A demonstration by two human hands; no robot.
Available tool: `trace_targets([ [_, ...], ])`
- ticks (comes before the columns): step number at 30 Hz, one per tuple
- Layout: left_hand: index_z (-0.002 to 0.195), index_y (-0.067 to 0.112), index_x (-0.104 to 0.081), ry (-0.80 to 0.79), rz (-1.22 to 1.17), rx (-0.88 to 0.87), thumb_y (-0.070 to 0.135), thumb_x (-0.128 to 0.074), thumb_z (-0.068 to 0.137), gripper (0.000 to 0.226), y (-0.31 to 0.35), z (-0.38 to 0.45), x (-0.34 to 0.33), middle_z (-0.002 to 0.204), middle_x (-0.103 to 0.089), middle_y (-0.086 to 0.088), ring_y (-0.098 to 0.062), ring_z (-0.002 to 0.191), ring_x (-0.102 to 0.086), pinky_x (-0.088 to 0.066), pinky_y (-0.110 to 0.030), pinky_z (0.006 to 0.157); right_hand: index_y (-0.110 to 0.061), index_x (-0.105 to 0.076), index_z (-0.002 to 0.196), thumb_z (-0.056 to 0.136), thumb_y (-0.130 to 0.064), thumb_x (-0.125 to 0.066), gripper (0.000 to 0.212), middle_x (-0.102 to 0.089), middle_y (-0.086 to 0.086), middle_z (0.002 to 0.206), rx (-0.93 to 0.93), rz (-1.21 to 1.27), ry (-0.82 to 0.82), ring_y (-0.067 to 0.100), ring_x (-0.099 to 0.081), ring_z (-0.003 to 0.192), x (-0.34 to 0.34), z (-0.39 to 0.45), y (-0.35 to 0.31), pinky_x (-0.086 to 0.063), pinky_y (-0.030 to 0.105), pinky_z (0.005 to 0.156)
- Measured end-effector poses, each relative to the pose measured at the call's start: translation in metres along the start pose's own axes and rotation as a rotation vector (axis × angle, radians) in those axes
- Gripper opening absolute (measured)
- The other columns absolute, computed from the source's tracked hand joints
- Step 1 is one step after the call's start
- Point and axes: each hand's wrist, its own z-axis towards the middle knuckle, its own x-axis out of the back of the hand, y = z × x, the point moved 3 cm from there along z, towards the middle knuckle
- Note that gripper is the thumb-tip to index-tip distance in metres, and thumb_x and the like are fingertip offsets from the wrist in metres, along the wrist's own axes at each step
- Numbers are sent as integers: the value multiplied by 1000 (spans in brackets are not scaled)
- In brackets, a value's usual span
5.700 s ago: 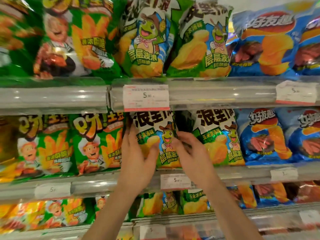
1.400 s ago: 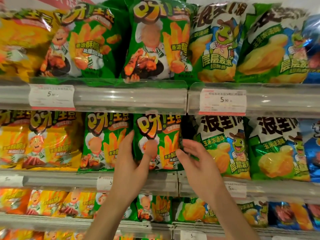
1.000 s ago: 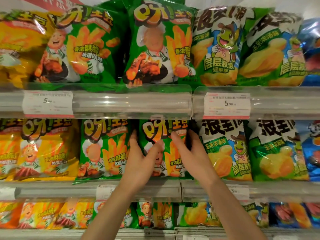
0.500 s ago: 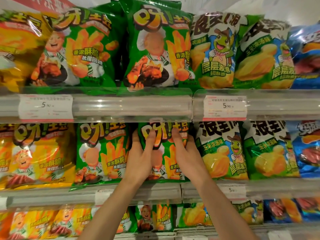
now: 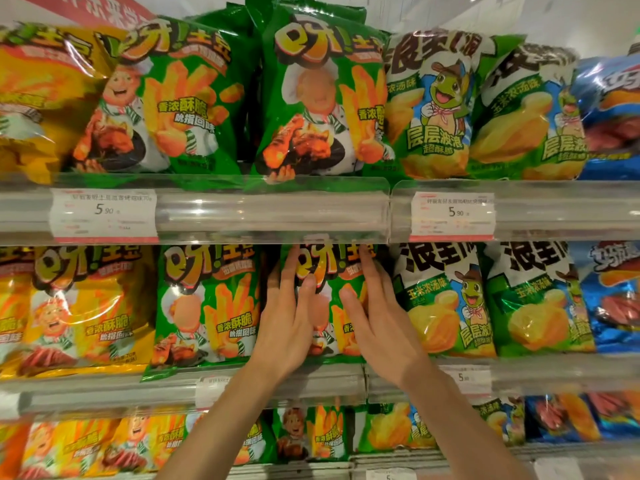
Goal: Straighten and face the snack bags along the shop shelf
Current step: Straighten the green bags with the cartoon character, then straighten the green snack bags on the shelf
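Centre of frame, middle shelf: both hands are on the same green fries bag [image 5: 329, 296], one on each side of its front.
Left hand [image 5: 287, 327]: fingers straight and a bit spread, flat against the bag's left half, fingertips up near the logo, thumb lying across the middle of the pack.
Right hand [image 5: 377, 323]: same deal on the right half, fingers straight, pressing along the bag's right edge where it meets the frog-mascot bag [image 5: 443, 299].
Which is nearer: pretty much even, the bag sits right between them.
Bag's long axis: standing top to bottom, top tucked under the clear rail [image 5: 270, 213] of the shelf above, bottom on the middle shelf lip [image 5: 311, 382].
Arms: both forearms reach up from the lower centre of frame, converging on the bag.
Neighbour on the left: another green fries bag [image 5: 207, 303], just beside it, looks to be leaning a little.
My guess: the bag's being squared up face-out, next would be that left neighbour.
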Motion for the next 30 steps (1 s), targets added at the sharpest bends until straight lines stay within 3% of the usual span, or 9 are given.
trace_targets([
  [4,140,74,0,3,-30,-1,88,-15,84,60,2,0,0,164,-14,9,8,125,-32,-28,-24,97,-59,17,148,95,-71,-16,64,-2,-10,168,26,-21,9,26,-59,123,3,3,2,-50,45,100],
  [7,146,69,2,23,48,-52,77,-20,93,58,-2,-7,1,166,-10,9,5,127,-30,-29,-27,100,-59,17,148,95,-73,-16,64,1,-16,167,60,-65,63,20,-44,139,7,-4,4,-45,46,109],
  [9,148,66,4,-7,106,-65,72,-21,96,57,-5,-10,1,166,-12,4,-1,122,-42,-35,-32,100,-57,15,150,96,-71,-16,63,-1,-15,167,67,-88,81,19,-29,149,7,-8,6,-42,45,112],
  [12,147,66,9,-86,140,-43,70,-19,98,56,-4,-10,-1,167,-13,-1,1,90,-63,-47,-36,89,-55,17,150,99,-65,-17,63,-4,-10,168,40,-94,47,20,-31,148,6,-10,7,-42,45,112],
  [17,152,59,1,-81,138,-69,66,-29,100,61,1,-13,10,163,-20,12,42,108,-23,-31,-14,96,-57,-6,151,98,-58,-42,64,-23,-16,162,13,107,50,12,-41,141,12,-14,8,-45,45,110],
  [19,156,50,-11,-41,99,-83,67,-38,97,67,4,-20,19,156,-22,29,33,127,-16,-22,-3,99,-52,-30,146,96,-50,-55,56,-42,-19,148,-13,261,109,1,-46,132,17,-25,14,-49,35,106],
  [22,151,46,-31,19,-25,17,59,-54,95,62,1,-42,30,147,-35,36,14,136,-33,-32,-15,106,-50,-49,127,89,-51,-59,40,-58,-27,120,-53,422,180,-6,-55,117,25,-48,23,-51,17,92],
  [27,129,48,-53,115,-86,119,47,-58,98,32,-12,-87,48,115,-66,24,-1,105,-66,-56,-22,80,-36,-65,108,95,-37,-60,14,-75,-17,90,-216,507,82,0,-70,86,21,-79,43,-56,33,83],
  [30,120,49,-59,85,-112,208,44,-59,99,22,-26,-107,53,105,-72,17,-8,97,-70,-56,-36,83,-35,-67,101,98,-28,-58,11,-75,-17,81,-273,484,42,-1,-69,77,8,-92,46,-53,28,75],
])
